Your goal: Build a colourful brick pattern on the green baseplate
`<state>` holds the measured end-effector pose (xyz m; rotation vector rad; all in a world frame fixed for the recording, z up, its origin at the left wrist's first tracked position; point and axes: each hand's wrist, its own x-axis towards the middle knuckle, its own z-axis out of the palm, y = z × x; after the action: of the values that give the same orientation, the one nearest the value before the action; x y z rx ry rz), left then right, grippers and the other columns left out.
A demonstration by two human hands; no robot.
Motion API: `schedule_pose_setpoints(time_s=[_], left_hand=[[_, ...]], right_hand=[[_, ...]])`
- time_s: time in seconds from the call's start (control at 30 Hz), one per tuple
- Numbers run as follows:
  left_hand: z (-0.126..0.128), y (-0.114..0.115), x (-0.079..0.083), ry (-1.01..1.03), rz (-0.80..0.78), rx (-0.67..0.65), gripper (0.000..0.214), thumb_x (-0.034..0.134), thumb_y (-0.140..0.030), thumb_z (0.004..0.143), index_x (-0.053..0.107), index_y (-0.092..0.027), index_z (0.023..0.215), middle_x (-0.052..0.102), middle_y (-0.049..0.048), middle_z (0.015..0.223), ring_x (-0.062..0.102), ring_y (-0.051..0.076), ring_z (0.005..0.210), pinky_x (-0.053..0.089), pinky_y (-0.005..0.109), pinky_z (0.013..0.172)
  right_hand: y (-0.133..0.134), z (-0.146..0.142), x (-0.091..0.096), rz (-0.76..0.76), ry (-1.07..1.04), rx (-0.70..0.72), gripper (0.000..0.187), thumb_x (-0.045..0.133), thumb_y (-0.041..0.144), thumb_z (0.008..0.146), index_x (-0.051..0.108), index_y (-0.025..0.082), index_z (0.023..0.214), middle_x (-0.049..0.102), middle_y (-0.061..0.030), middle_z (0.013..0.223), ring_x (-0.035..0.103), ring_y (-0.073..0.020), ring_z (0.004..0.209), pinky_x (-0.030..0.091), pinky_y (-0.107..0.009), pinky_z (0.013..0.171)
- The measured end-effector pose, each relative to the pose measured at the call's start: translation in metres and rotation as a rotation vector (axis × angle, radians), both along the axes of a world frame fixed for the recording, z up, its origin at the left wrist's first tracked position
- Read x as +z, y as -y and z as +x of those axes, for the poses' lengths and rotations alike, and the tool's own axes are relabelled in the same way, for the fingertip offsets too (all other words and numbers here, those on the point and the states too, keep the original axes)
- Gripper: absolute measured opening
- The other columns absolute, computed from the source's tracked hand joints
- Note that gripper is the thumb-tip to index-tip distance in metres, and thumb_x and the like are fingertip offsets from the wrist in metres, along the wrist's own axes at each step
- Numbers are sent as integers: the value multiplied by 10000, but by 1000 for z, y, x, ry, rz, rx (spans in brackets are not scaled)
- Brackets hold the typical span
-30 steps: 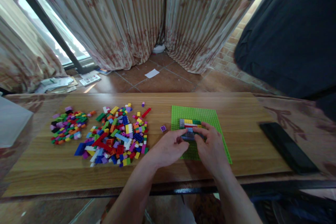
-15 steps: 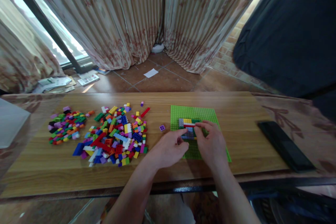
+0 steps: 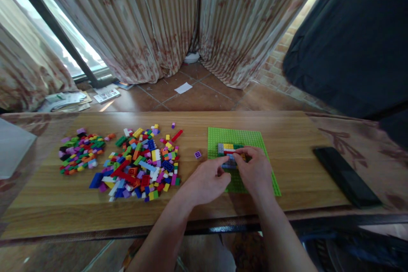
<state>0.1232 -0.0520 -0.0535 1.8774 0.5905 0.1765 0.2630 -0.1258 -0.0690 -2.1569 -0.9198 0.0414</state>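
A green studded baseplate (image 3: 234,134) lies on the table, bearing a low block of toy bricks (image 3: 227,147) in grey, yellow, green, red, white and blue. My right hand (image 3: 255,170) pinches at the right part of this block, thumb and index finger close together. Whatever is between those fingertips is hidden. From the left, my left hand (image 3: 204,180) reaches over the baseplate's edge. Its index finger is stretched out to the block's front part, the other fingers are curled, and no brick shows in it. A purple square brick (image 3: 198,154) sits alone left of the baseplate.
A large pile of mixed bricks (image 3: 143,170) covers the table's left middle, with a smaller pile (image 3: 81,151) farther left. A small purple brick (image 3: 173,125) lies near the far edge. On the right is a black phone-like slab (image 3: 346,176). The wooden table (image 3: 296,157) has curtains (image 3: 153,29) beyond it.
My right hand has shifted slightly left over the brick block, its fingertips now nearer my left index finger. My left hand stays almost in place.
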Motion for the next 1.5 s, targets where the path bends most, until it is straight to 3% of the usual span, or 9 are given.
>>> schedule_pose_setpoints(time_s=[0.33, 0.47, 0.57, 0.7, 0.8, 0.9, 1.2, 1.37, 1.5], left_hand=[[-2, -4, 1, 37, -134, 29, 465, 494, -236, 835, 616, -141, 1273, 535, -33, 664, 422, 89, 554, 319, 203, 512], [-4, -11, 2, 102, -236, 189, 464, 520, -239, 833, 604, -133, 1277, 570, -17, 714, 450, 82, 544, 333, 188, 487], [-4, -13, 1, 154, -158, 306, 452, 557, -219, 828, 606, -135, 1269, 655, 35, 854, 539, 100, 622, 415, 199, 546], [-1, -11, -1, 207, -40, 363, 432, 575, -140, 821, 610, -140, 1252, 707, 61, 968, 631, 128, 771, 506, 234, 711], [2, -8, -2, 291, -55, 352, 443, 560, -90, 825, 590, -146, 1263, 715, 72, 1056, 674, 142, 880, 537, 259, 810], [3, -6, -2, 332, -80, 327, 452, 545, -52, 823, 577, -141, 1264, 713, 82, 1113, 689, 146, 929, 547, 273, 857], [5, -5, -3, 323, -56, 326, 440, 525, -46, 823, 583, -144, 1248, 713, 90, 1135, 700, 156, 912, 561, 285, 849], [1, -11, -2, 129, 150, 478, 413, 511, -50, 817, 619, -157, 1201, 723, 79, 1056, 686, 178, 893, 557, 315, 835], [0, -12, -1, 65, 249, 463, 403, 489, -32, 810, 626, -135, 1175, 714, 91, 1053, 668, 196, 967, 532, 347, 912]], right_hand=[[0, 2, -3, 1, 12, 8, 187, 577, 324, 774, 700, 184, 751, 643, -86, 859, 583, -227, 826, 458, -384, 792], [4, 4, -1, 85, -52, 10, 228, 579, 359, 809, 720, 182, 836, 672, -92, 903, 602, -225, 836, 469, -384, 782], [5, 2, 6, 169, -83, 26, 236, 578, 368, 832, 721, 182, 866, 689, -88, 917, 611, -212, 810, 480, -360, 732], [6, -8, 15, 218, -233, 247, 238, 576, 383, 869, 727, 203, 907, 715, -63, 916, 634, -190, 822, 494, -332, 731], [7, -15, 18, 209, -348, 420, 224, 597, 366, 874, 725, 218, 985, 728, -49, 967, 655, -182, 879, 505, -331, 794], [8, -16, 18, 194, -374, 468, 212, 611, 341, 872, 721, 228, 1014, 729, -46, 1003, 662, -183, 915, 510, -332, 826], [9, -6, 16, 151, -126, 470, 179, 581, 317, 894, 719, 248, 984, 706, -42, 959, 641, -183, 881, 510, -329, 789], [10, 10, 8, 112, 39, 345, 207, 591, 384, 887, 743, 249, 930, 664, -62, 963, 608, -218, 929, 492, -399, 846], [7, 12, 5, 85, 88, 366, 210, 590, 378, 892, 755, 260, 943, 646, -63, 967, 581, -226, 952, 488, -410, 856]])
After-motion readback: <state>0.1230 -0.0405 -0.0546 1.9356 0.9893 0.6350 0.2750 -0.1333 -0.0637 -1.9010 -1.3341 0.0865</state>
